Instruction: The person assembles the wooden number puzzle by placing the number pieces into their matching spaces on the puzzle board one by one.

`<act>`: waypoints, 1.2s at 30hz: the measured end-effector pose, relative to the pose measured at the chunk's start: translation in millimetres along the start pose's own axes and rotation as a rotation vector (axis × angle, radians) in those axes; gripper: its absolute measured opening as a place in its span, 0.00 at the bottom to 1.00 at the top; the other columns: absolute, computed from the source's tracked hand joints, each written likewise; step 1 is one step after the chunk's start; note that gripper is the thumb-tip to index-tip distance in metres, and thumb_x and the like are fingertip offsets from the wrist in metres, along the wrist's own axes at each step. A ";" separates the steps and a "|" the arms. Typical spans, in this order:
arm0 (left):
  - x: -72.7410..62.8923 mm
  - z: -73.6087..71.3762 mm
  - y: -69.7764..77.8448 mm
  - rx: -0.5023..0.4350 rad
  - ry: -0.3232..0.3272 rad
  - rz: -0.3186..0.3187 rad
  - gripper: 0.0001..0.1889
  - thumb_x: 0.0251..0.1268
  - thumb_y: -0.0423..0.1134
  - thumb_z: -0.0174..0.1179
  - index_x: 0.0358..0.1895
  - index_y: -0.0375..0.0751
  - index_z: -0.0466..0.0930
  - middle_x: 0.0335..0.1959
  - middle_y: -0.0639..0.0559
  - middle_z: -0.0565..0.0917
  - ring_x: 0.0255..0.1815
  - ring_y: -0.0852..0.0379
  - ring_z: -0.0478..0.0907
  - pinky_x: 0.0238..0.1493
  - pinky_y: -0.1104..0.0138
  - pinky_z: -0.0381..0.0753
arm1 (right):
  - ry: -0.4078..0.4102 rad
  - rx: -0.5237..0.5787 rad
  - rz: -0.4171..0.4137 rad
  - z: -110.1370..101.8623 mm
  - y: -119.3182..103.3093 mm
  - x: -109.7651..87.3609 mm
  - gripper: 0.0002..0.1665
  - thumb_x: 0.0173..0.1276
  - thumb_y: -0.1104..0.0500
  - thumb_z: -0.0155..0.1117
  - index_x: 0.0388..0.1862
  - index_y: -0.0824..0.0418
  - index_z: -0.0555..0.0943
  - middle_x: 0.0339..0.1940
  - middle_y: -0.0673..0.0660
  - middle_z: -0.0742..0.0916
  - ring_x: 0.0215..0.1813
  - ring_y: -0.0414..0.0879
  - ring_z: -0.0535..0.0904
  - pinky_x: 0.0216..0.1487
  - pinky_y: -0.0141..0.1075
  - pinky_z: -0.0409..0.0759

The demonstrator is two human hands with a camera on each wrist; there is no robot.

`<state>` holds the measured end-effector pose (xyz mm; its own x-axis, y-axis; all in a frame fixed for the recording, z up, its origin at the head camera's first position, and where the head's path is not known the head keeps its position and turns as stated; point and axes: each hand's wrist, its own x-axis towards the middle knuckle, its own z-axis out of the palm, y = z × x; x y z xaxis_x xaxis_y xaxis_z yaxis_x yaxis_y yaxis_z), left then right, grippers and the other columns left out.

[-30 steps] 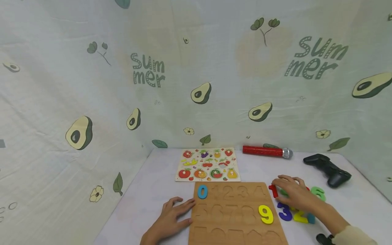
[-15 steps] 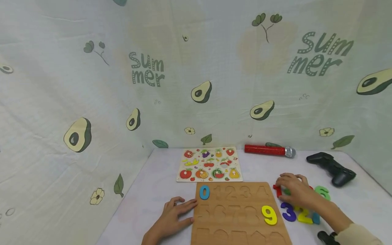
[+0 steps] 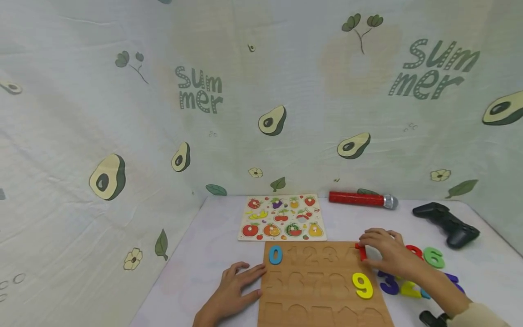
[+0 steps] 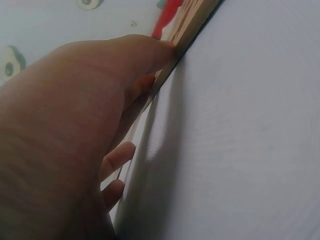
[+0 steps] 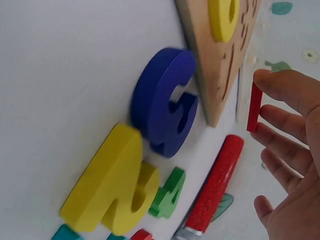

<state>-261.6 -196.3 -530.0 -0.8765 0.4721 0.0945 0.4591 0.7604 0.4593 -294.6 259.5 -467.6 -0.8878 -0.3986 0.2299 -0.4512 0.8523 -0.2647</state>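
A red number 1 is pinched between the thumb and fingers of my right hand, over the top right corner of the wooden number board. In the right wrist view, the red piece is held clear of the table. A blue 0 sits at the board's top left, and a yellow 9 lies near its right edge. My left hand rests at the board's left edge, fingers extended; in the left wrist view its thumb touches that edge.
Right of the board lie loose numbers: a purple-blue 3, a yellow 2, a green 4 and several others. Behind are a fruit puzzle, a red microphone and a black game controller.
My right hand has picked up the red 1 from the pile and carried it left, over the board's edge. The left hand stays at the board; the head view has shifted slightly.
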 end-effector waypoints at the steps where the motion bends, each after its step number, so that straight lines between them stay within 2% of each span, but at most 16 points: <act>1: 0.4 0.3 0.0 0.000 0.000 0.004 0.28 0.71 0.61 0.56 0.72 0.65 0.71 0.72 0.70 0.68 0.69 0.49 0.59 0.63 0.41 0.56 | -0.002 0.005 -0.005 -0.1 -2.8 0.5 0.24 0.51 0.48 0.82 0.46 0.52 0.86 0.53 0.56 0.85 0.63 0.64 0.70 0.58 0.70 0.55; 12: -3.0 2.8 -5.8 0.010 0.015 0.010 0.27 0.71 0.63 0.53 0.71 0.65 0.72 0.72 0.71 0.68 0.69 0.49 0.59 0.62 0.41 0.56 | -0.025 0.047 -0.072 3.4 -32.9 20.2 0.22 0.56 0.51 0.79 0.50 0.52 0.86 0.56 0.54 0.84 0.66 0.62 0.69 0.61 0.70 0.55; 19: 0.5 3.4 -4.0 -0.001 0.008 0.011 0.27 0.71 0.62 0.54 0.71 0.66 0.71 0.72 0.71 0.67 0.69 0.49 0.59 0.63 0.41 0.56 | -0.018 0.068 -0.106 6.1 -46.0 24.8 0.21 0.58 0.52 0.79 0.50 0.52 0.86 0.56 0.52 0.84 0.66 0.60 0.69 0.62 0.69 0.55; 29: -0.1 1.2 -2.6 -0.004 0.014 0.022 0.27 0.71 0.60 0.56 0.71 0.64 0.71 0.72 0.70 0.68 0.69 0.49 0.59 0.63 0.41 0.56 | -0.006 0.070 -0.203 10.1 -63.9 37.0 0.22 0.58 0.53 0.79 0.51 0.54 0.86 0.56 0.55 0.84 0.65 0.61 0.70 0.60 0.68 0.58; 36: 0.8 3.2 -3.7 -0.006 0.007 0.017 0.28 0.71 0.62 0.54 0.72 0.66 0.71 0.72 0.70 0.68 0.69 0.49 0.60 0.63 0.40 0.56 | -0.011 0.099 -0.229 18.0 -73.2 44.8 0.21 0.58 0.54 0.78 0.51 0.55 0.86 0.56 0.55 0.84 0.65 0.60 0.70 0.60 0.67 0.58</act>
<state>-263.5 -197.3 -534.4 -0.8697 0.4815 0.1089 0.4730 0.7496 0.4631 -302.9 173.2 -454.8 -0.7623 -0.5816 0.2840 -0.6466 0.7025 -0.2973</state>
